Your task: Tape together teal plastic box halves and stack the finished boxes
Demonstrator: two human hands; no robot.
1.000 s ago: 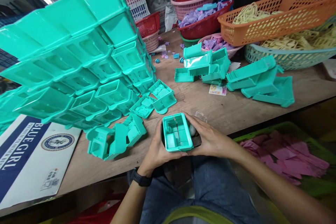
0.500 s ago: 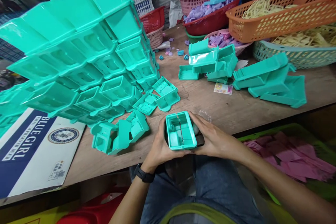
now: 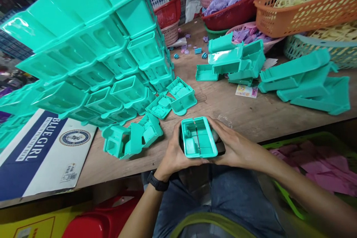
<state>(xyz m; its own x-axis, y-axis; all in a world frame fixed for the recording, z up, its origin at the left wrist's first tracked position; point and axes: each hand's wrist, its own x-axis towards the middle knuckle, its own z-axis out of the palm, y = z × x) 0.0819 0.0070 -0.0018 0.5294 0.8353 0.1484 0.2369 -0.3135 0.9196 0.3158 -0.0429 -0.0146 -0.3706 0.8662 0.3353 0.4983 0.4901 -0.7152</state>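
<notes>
Between my two hands is a teal plastic box [image 3: 206, 145], its open side facing up at me, with a dark seam running down its inside. My left hand [image 3: 174, 152] wraps its left side and my right hand [image 3: 227, 143] its right side, fingers closed on it. Something dark and grey shows between the box and my right palm; I cannot make out what it is. To the left lie loose teal half-shells [image 3: 131, 139], and two more shell pieces [image 3: 181, 96] sit just beyond the box.
A tall stack of teal boxes [image 3: 111, 55] rises at left behind a Blue Girl carton [image 3: 75, 152]. Teal panels [image 3: 309, 81] lie at right on the wooden table [image 3: 212, 104]. Behind them stand an orange basket [image 3: 267, 18] and a red basket [image 3: 223, 20]. Pink parts [image 3: 320, 167] fill a green crate below.
The view has shifted, so most things appear farther right. The seam in the box looks slightly narrower. Both hands keep the same hold on the box.
</notes>
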